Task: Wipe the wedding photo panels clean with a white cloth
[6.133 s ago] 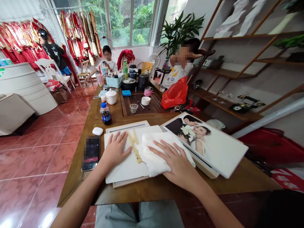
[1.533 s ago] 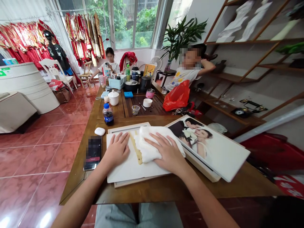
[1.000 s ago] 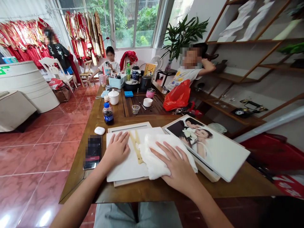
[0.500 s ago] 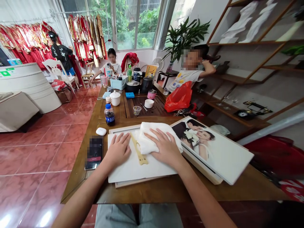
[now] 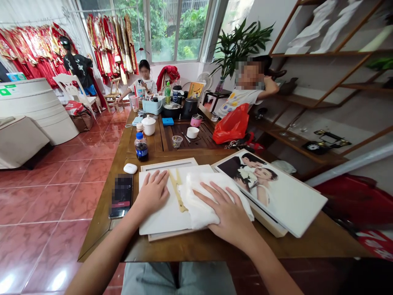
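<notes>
Both hands are down flat here. The left grip (image 5: 153,192) is released, fingers spread, palm pressing on the white board (image 5: 162,215), which lies on a wooden frame (image 5: 167,164) at the near edge of the desk (image 5: 199,246). The right grip (image 5: 230,213) is released too, clenching nothing, splayed on top of the one white cloth (image 5: 199,198), and that cloth sits bunched on the board's right half, directly under the palm. Between the two grips lies one forked yellow strip (image 5: 177,192), its lower end touching the cloth. Just right of the right grip is one wedding portrait panel (image 5: 276,192), tilted over its own frame. Left of the left grip: one phone (image 5: 121,196), and just beyond it one white earbud case (image 5: 130,168). Containers now, all beyond the grips: one blue-capped bottle (image 5: 141,146) with dark drink in its lower part; one clear cup (image 5: 175,141) with something speckled inside, I cannot tell what; one small white bowl (image 5: 192,132), contents hidden; one white lidded pot (image 5: 149,125); one pink pot (image 5: 196,120); one pale blue tub (image 5: 151,106) crowded with small items; one bulging red bag (image 5: 231,125), contents unseen.
</notes>
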`<state>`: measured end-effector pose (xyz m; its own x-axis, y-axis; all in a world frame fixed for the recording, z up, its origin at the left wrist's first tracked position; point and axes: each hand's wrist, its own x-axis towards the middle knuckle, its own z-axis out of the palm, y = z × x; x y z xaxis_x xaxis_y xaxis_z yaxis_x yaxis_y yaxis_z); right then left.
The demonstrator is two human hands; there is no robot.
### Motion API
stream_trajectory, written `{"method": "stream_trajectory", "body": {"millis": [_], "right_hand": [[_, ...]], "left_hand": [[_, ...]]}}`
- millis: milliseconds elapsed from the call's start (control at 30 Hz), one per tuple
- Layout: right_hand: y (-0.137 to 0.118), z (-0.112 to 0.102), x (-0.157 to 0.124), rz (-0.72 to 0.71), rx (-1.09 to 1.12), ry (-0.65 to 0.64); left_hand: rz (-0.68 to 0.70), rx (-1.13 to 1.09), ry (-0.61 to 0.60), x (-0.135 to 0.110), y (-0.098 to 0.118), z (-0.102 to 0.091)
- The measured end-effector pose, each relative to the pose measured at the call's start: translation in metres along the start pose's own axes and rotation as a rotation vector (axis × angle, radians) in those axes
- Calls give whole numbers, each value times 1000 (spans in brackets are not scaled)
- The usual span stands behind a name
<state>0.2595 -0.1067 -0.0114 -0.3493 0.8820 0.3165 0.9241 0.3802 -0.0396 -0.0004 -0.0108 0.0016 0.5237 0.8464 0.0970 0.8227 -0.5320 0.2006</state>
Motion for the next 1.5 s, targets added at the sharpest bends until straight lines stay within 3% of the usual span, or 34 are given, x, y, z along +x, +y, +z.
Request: {"method": "stream_trajectory", "body": {"millis": [167, 400, 533, 867, 1100, 1267, 1367, 1500], "right_hand": [[7, 6, 28, 47, 38, -42], [9, 17, 61, 108, 38, -2], [5, 16, 54, 107, 31, -2], [-6, 2, -2, 25, -11, 7], [7, 8, 35, 71, 27, -44], [11, 17, 61, 100, 24, -6], [10, 17, 57, 97, 31, 15], [5, 11, 33, 72, 28, -1]], "left_hand": [[8, 3, -15, 0, -1, -1], [14, 17, -9, 0, -1, -2], [14, 15, 0, 0, -1, -1], [0, 0, 0, 0, 1, -1], [18, 2, -2, 0, -2, 1], [19, 6, 8, -1, -3, 3], [7, 8, 0, 0, -2, 2], [-3, 4, -5, 0, 0, -1]]}}
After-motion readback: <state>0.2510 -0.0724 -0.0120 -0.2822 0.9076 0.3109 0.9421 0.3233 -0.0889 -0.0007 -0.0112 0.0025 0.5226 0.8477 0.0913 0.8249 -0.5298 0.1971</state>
